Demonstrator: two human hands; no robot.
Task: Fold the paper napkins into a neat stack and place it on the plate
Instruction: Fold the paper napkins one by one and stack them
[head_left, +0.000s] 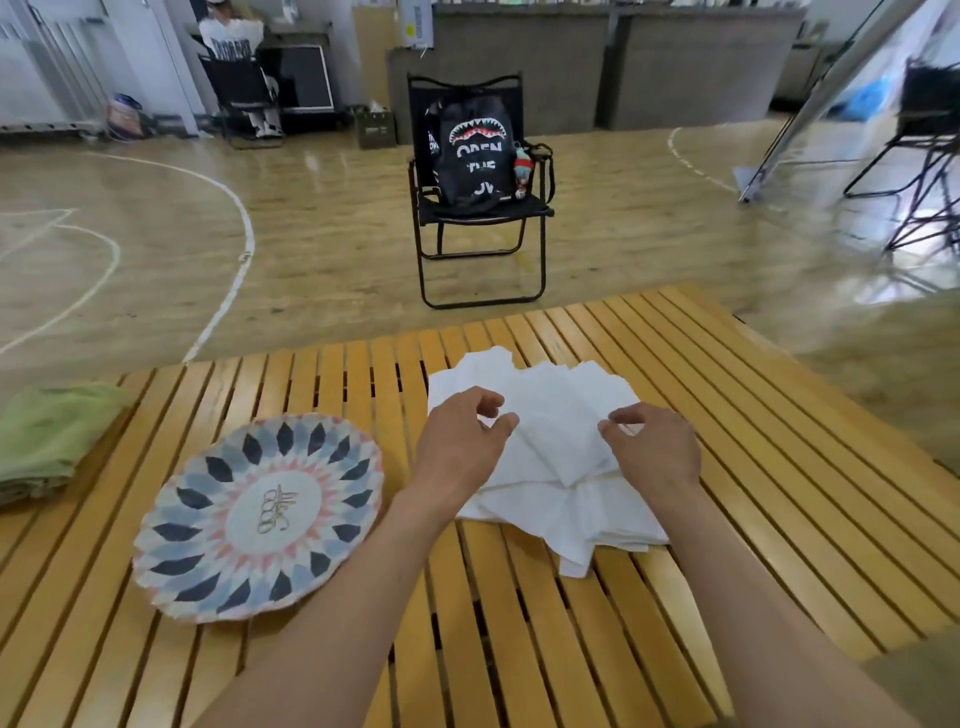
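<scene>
Two bare hands poised over a loose heap of white paper napkins (545, 447) on a slatted wooden bench (727, 415).

The left hand (460, 441) hangs over the heap's nine o'clock edge, its fingers (488, 402) curled with thumb and forefinger parted a little and nothing gripped between them. The right hand (657, 449) sits at the three o'clock side, its fingers (628, 415) bent toward the thumb; whether they pinch a sheet cannot be told. The napkins lie fanned and overlapping under and between both hands. The patterned plate (171, 530), at nine o'clock of the heap and apart from it, holds nothing. A folded green cloth (52, 436) lies at the bench's far left.
</scene>
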